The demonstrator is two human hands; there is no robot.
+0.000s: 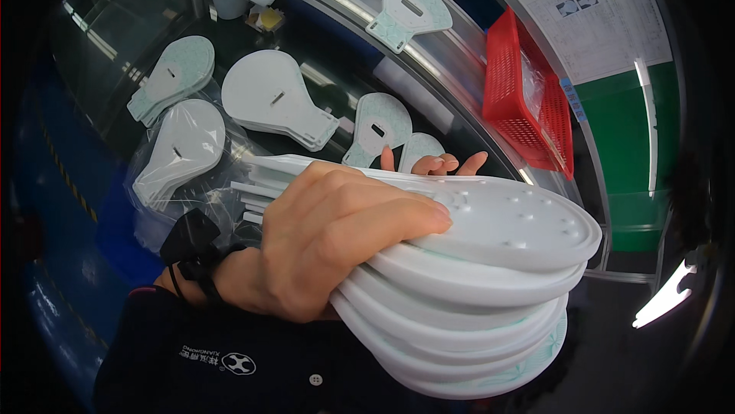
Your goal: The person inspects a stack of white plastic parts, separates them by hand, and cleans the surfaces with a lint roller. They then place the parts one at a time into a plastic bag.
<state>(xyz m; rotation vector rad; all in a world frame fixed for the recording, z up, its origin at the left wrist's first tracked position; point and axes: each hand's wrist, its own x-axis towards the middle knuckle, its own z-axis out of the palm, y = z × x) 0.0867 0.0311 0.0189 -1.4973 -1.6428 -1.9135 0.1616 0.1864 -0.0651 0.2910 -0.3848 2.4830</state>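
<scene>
A thick stack of white, paddle-shaped plastic panels (490, 299) is held tilted in front of my chest, its rounded ends fanned out to the right. My left hand (329, 238) is closed around the narrower left part, with its fingers lying across the top panel. Raised bumps dot that panel, and a pale green pattern shows on the lowest one. Beyond the stack's far edge, the spread fingertips of my right hand (448, 163) point upward; its palm is hidden by the stack, which it appears to support from below.
Similar panels (264, 96) lie on the dark table, one pair in clear plastic (184, 150). Another panel (429, 12) rests by the metal rail. A red perforated basket (509, 100) stands right, near a paper sheet (612, 31) on green. A pale cup (228, 2) stands behind.
</scene>
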